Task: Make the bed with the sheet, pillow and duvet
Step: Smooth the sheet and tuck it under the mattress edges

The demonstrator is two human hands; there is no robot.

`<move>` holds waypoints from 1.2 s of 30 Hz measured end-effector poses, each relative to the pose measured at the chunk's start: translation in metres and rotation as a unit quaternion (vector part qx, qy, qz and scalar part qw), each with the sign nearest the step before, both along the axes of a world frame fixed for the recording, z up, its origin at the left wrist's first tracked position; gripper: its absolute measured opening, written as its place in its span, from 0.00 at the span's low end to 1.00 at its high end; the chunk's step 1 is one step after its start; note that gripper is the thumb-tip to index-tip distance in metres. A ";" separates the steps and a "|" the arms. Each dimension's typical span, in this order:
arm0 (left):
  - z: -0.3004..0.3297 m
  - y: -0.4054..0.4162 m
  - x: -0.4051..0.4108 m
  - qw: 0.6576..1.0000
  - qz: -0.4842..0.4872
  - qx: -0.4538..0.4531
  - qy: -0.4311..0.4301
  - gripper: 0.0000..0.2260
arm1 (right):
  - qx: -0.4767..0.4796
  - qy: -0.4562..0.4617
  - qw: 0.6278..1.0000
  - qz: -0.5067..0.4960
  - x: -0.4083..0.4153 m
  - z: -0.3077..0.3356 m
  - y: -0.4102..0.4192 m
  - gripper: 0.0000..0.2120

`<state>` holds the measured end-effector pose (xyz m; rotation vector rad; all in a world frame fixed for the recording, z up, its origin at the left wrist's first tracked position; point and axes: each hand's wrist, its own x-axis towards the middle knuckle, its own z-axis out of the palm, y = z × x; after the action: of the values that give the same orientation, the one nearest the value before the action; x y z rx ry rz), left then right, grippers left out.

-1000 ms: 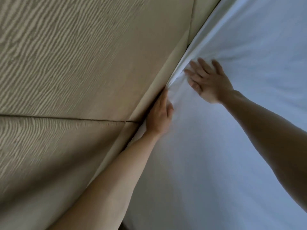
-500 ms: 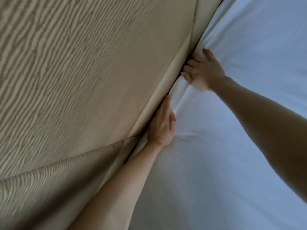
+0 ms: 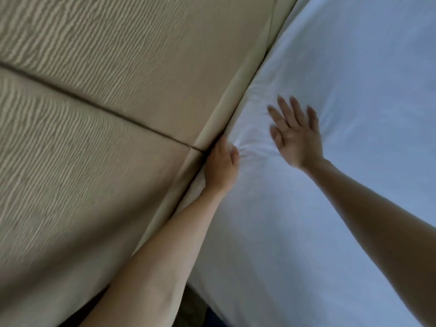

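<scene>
Under the flat right hand (image 3: 297, 138), the sheet (image 3: 354, 90)

Bed (image 3: 238, 147), white sheet (image 3: 342, 185) spread across it, creased at edge

The white sheet (image 3: 330, 208) lies spread over the bed, smooth across most of its face. Along the bed's left edge it dips into the gap, with small creases bunched at one spot there.
</scene>
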<state>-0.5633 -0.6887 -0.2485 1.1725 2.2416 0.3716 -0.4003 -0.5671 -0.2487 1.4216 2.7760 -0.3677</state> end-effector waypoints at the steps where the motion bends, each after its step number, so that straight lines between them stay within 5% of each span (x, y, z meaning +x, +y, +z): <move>1: 0.003 -0.019 0.002 1.000 -0.004 -0.002 0.023 0.29 | -0.006 0.005 1.000 -0.017 0.005 0.001 -0.021 0.24; 14: 0.121 -0.171 0.032 0.995 -0.021 -0.070 -0.067 0.23 | -0.138 0.083 0.970 -0.183 0.074 0.135 -0.233 0.17; 20: 0.189 -0.235 0.071 0.982 -0.151 -0.058 -0.095 0.18 | -0.132 0.071 0.942 -0.301 0.136 0.209 -0.334 0.17; 28: 0.257 -0.277 0.128 0.931 -0.354 -0.026 -0.085 0.13 | -0.077 0.067 0.884 -0.457 0.205 0.267 -0.467 0.15; 36: 0.293 -0.288 0.197 0.845 -0.534 -0.012 -0.026 0.13 | -0.040 0.092 0.818 -0.567 0.262 0.303 -0.549 0.14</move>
<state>-0.3662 -0.9772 0.0442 2.1089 1.2176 -0.0916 -0.1380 -1.1159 0.0539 2.9503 1.5834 -0.5928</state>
